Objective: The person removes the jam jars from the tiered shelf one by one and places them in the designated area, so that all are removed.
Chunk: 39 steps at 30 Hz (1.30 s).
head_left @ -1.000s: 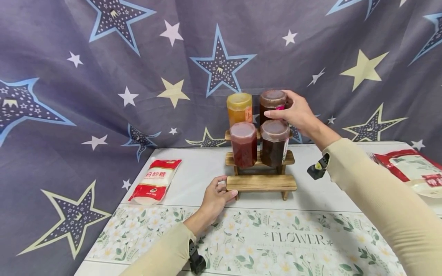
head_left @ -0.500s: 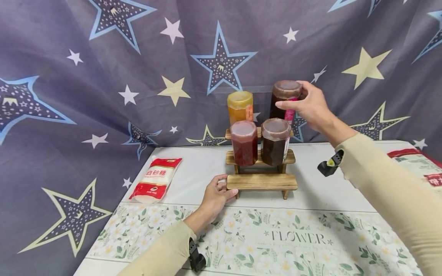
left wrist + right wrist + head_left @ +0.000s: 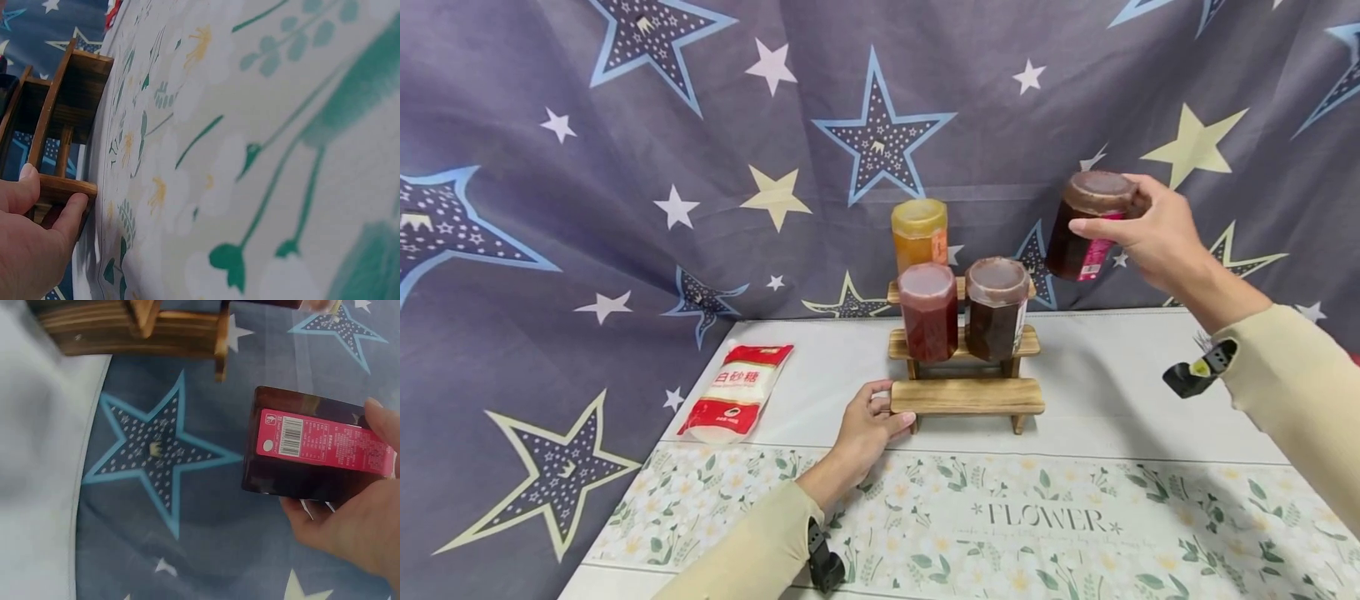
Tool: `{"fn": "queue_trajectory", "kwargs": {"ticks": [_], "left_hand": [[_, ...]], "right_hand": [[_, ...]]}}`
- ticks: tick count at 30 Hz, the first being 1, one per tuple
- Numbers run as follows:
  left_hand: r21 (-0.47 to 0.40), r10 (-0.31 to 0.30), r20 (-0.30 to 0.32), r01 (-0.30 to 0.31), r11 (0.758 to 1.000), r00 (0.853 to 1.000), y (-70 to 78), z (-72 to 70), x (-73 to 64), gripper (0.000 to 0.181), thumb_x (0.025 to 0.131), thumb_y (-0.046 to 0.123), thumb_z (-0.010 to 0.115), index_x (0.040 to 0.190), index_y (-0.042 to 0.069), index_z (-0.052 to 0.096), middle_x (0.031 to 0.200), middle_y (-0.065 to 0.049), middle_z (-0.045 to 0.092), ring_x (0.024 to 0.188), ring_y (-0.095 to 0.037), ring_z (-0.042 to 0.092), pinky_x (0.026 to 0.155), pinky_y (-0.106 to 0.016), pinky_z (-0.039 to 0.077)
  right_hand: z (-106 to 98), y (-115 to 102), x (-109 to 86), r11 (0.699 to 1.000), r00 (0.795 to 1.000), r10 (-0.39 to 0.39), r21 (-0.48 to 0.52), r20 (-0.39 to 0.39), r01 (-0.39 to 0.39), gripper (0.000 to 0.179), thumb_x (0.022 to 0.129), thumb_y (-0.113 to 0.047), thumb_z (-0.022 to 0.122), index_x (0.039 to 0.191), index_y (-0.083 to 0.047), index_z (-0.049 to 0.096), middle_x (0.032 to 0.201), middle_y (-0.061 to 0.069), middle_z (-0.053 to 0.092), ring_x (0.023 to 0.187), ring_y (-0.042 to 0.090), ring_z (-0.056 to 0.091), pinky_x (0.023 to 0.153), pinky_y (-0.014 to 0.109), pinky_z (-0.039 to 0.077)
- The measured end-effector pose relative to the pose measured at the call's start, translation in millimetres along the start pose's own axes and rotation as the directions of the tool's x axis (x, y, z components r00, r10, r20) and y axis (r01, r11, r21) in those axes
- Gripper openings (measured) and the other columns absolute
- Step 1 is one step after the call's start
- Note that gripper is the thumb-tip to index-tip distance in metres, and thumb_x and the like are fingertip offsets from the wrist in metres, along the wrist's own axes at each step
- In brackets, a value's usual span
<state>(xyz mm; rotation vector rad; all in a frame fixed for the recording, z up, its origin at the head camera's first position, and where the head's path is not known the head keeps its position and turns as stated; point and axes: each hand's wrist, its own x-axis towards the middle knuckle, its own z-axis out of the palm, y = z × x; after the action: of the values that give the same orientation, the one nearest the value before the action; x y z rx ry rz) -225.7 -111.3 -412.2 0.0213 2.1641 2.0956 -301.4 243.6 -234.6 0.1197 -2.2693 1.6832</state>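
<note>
In the head view my right hand [image 3: 1165, 229] grips a dark jar [image 3: 1086, 225] with a pink label, held in the air right of the wooden tiered rack [image 3: 967, 397]. The right wrist view shows that pink label [image 3: 325, 444] with a barcode. My left hand [image 3: 867, 429] holds the left end of the rack's lowest step, thumb and fingers around its edge. On the middle step stand a red jar [image 3: 929, 317] and another dark jar [image 3: 996, 312], side by side. A yellow jar [image 3: 919, 233] stands on the top step, partly hidden by the red one.
A red and white sugar bag [image 3: 737, 392] lies on the white table at the left. A flower-print band [image 3: 775, 533] runs along the table's front part. Behind everything hangs a star-patterned cloth [image 3: 685, 150].
My right hand has lifted the dark jar off the top step and carried it to the right, tilting it slightly. The left hand has stayed on the rack.
</note>
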Motion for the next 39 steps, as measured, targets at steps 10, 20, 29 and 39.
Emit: {"fn": "queue_trajectory", "kwargs": {"ticks": [10, 20, 29, 39], "left_hand": [[-0.001, 0.003, 0.004, -0.003, 1.000, 1.000, 1.8, 1.1, -1.0, 0.060, 0.086, -0.004, 0.068, 0.139, 0.002, 0.039, 0.117, -0.021, 0.060, 0.092, -0.019, 0.064, 0.086, -0.038, 0.058], [0.009, -0.001, -0.005, 0.001, 1.000, 1.000, 1.0, 2.7, 1.1, 0.058, 0.087, -0.004, 0.068, 0.137, 0.003, 0.040, 0.116, -0.021, 0.061, 0.092, -0.019, 0.064, 0.087, -0.037, 0.058], [0.001, 0.001, -0.018, -0.001, 1.000, 1.000, 3.7, 5.9, 2.8, 0.059, 0.087, -0.003, 0.068, 0.138, 0.003, 0.040, 0.117, -0.021, 0.060, 0.092, -0.019, 0.064, 0.087, -0.039, 0.058], [0.008, -0.017, -0.035, 0.017, 1.000, 0.999, 2.5, 13.8, 11.6, 0.058, 0.087, -0.003, 0.068, 0.138, 0.005, 0.040, 0.114, -0.018, 0.061, 0.091, -0.019, 0.065, 0.085, -0.035, 0.058]], "right_hand": [[-28.4, 38.9, -14.9, 0.996, 1.000, 0.011, 0.087, -0.021, -0.009, 0.070, 0.075, -0.008, 0.083, 0.135, -0.010, 0.045, 0.108, -0.008, 0.059, 0.095, 0.004, 0.058, 0.070, 0.007, 0.052], [-31.5, 92.7, -24.6, 0.995, 0.998, 0.013, -0.101, -0.063, -0.019, 0.071, 0.078, -0.017, 0.082, 0.136, -0.004, 0.042, 0.104, -0.016, 0.053, 0.089, -0.004, 0.054, 0.070, 0.003, 0.047], [-19.6, 124.8, -29.1, 0.986, 1.000, 0.001, -0.169, -0.017, -0.004, 0.080, 0.079, -0.024, 0.082, 0.139, 0.003, 0.036, 0.111, -0.004, 0.052, 0.089, -0.007, 0.052, 0.072, 0.003, 0.047], [-14.1, 154.0, -23.8, 0.973, 1.000, 0.008, -0.231, 0.009, -0.006, 0.084, 0.077, -0.027, 0.083, 0.139, 0.005, 0.037, 0.122, 0.019, 0.053, 0.085, -0.011, 0.049, 0.071, 0.002, 0.044]]}}
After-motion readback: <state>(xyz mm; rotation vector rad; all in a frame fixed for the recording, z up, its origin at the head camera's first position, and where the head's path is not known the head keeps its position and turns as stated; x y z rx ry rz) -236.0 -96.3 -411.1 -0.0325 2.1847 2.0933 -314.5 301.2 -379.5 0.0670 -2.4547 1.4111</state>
